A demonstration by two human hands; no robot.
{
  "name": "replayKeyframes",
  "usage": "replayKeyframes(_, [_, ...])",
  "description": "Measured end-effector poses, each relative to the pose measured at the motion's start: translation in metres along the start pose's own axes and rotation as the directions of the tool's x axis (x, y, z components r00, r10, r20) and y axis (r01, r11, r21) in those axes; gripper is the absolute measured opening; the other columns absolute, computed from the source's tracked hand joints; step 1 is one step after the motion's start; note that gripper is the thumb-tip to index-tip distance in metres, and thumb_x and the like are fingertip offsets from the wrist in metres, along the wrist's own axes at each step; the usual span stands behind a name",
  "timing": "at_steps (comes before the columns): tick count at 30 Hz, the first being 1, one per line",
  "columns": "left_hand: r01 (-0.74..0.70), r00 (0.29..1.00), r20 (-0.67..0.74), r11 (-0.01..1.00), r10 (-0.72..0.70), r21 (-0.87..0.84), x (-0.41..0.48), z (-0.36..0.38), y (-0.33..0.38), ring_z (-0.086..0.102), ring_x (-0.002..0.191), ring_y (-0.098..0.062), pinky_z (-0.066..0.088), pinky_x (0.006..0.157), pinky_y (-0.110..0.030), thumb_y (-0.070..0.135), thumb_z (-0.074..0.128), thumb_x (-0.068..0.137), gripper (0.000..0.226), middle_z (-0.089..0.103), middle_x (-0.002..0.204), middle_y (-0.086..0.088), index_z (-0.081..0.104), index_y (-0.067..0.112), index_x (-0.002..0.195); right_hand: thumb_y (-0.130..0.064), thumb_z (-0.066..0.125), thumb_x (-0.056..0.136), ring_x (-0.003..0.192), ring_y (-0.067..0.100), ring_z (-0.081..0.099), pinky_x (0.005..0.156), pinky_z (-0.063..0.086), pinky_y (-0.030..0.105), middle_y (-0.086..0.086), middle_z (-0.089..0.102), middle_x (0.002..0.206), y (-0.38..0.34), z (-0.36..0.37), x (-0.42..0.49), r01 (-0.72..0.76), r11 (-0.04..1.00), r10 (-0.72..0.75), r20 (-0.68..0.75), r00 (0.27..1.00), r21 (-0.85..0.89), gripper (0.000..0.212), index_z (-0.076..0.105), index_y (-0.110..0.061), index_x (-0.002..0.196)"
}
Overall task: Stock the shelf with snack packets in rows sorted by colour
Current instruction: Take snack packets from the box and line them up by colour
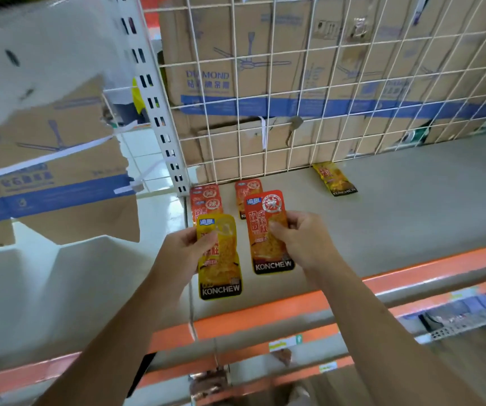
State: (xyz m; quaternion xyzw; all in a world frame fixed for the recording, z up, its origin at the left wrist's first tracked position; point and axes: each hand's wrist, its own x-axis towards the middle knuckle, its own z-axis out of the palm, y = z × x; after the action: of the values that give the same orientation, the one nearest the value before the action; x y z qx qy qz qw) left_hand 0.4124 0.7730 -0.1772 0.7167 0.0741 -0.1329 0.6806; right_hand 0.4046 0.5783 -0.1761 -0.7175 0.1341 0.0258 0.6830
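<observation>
While the left hand [183, 253] pinches a yellow packet [221, 268], the right hand [303, 238] grips a red packet [265, 247], mid-frame over the shelf [397, 206]. Stacked red packets [205, 200] lie behind, a lone yellow packet [335, 178] farther right.

The grey shelf [411, 206] carries overlapping red packets [205, 200] at its back left, a single red packet [247, 190] just beside them, and a yellow packet [334, 178] farther right.

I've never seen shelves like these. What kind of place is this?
Probably a shop's snack aisle: a shelf with an orange edge, price labels on the shelves below, branded snack packets lying on it, and cardboard boxes behind.
</observation>
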Motion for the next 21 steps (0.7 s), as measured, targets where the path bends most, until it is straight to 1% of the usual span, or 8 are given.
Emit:
replayKeyframes(2, [0.018,0.997,-0.073,1.0,-0.019,-0.017,0.007,0.003,0.0,0.073,0.085,-0.03,0.055,0.085,-0.053,0.013,0.06,0.092,0.011,0.075,0.092,-0.013,0.07,0.011,0.096,-0.008,0.06,0.093,0.074,0.012,0.07,0.066,0.057,0.028,-0.001,0.073,0.084,0.001,-0.002,0.013,-0.008,1.0,0.008,0.038,0.999,0.015,0.013,0.07,-0.016,0.091])
replayKeyframes(5, [0.048,0.976,-0.211,0.997,-0.058,-0.053,0.013,0.005,-0.004,0.072,0.079,-0.03,0.055,0.083,-0.054,0.008,0.059,0.092,0.012,0.074,0.087,-0.013,0.071,0.011,0.089,-0.006,0.063,0.09,0.071,0.012,0.07,0.058,0.055,0.026,-0.002,0.073,0.081,0.003,-0.001,0.032,-0.046,0.999,0.046,0.126,0.991,-0.002,0.017,0.067,-0.019,0.081])
replayKeyframes(8, [0.061,0.948,-0.311,0.997,-0.07,-0.039,0.013,0.003,-0.009,0.07,0.084,-0.038,0.054,0.083,-0.059,0.009,0.059,0.093,0.014,0.072,0.092,-0.022,0.072,0.009,0.087,-0.003,0.064,0.089,0.07,0.011,0.071,0.054,0.054,0.026,-0.001,0.073,0.083,0.007,0.007,0.043,-0.108,0.994,0.107,0.189,0.976,-0.004,0.013,0.067,-0.016,0.088])
replayKeyframes(10, [0.068,0.93,-0.358,0.997,-0.081,-0.048,0.015,0.0,-0.011,0.069,0.087,-0.041,0.053,0.083,-0.061,0.01,0.059,0.093,0.014,0.07,0.097,-0.026,0.072,0.007,0.091,-0.004,0.065,0.088,0.076,0.012,0.071,0.055,0.054,0.024,-0.001,0.073,0.087,0.008,0.013,0.05,-0.131,0.991,0.132,0.234,0.963,-0.018,0.014,0.067,-0.017,0.092])
replayKeyframes(13, [0.085,0.909,-0.406,0.995,-0.098,-0.05,0.019,-0.005,-0.013,0.068,0.085,-0.04,0.054,0.082,-0.061,0.01,0.057,0.093,0.015,0.07,0.095,-0.025,0.072,0.009,0.091,-0.004,0.066,0.086,0.079,0.009,0.07,0.058,0.052,0.018,-0.004,0.072,0.089,0.011,0.023,0.058,-0.13,0.99,0.139,0.275,0.951,-0.049,0.017,0.067,-0.02,0.088])
replayKeyframes(14, [0.091,0.903,-0.418,0.995,-0.103,-0.047,0.02,-0.007,-0.013,0.068,0.083,-0.038,0.054,0.082,-0.061,0.011,0.057,0.093,0.015,0.071,0.094,-0.024,0.072,0.01,0.091,-0.004,0.066,0.085,0.08,0.009,0.07,0.061,0.053,0.019,-0.005,0.072,0.09,0.011,0.027,0.06,-0.132,0.989,0.143,0.283,0.948,-0.059,0.017,0.067,-0.02,0.088])
replayKeyframes(17, [0.104,0.892,-0.437,0.994,-0.113,-0.044,0.025,-0.012,-0.015,0.067,0.081,-0.038,0.053,0.081,-0.063,0.012,0.058,0.092,0.016,0.07,0.092,-0.025,0.073,0.01,0.09,-0.003,0.066,0.085,0.087,0.012,0.069,0.075,0.056,0.03,-0.004,0.073,0.095,0.014,0.04,0.066,-0.143,0.987,0.159,0.307,0.938,-0.074,0.018,0.07,-0.019,0.091])
replayKeyframes(21, [0.127,0.895,-0.427,0.991,-0.132,-0.041,0.032,-0.018,-0.017,0.066,0.094,-0.047,0.053,0.083,-0.063,0.012,0.056,0.093,0.017,0.07,0.096,-0.026,0.072,0.008,0.092,-0.001,0.064,0.084,0.082,0.014,0.068,0.068,0.054,0.029,-0.003,0.071,0.086,0.018,0.055,0.069,-0.143,0.984,0.167,0.274,0.947,-0.103,0.02,0.068,-0.021,0.083])
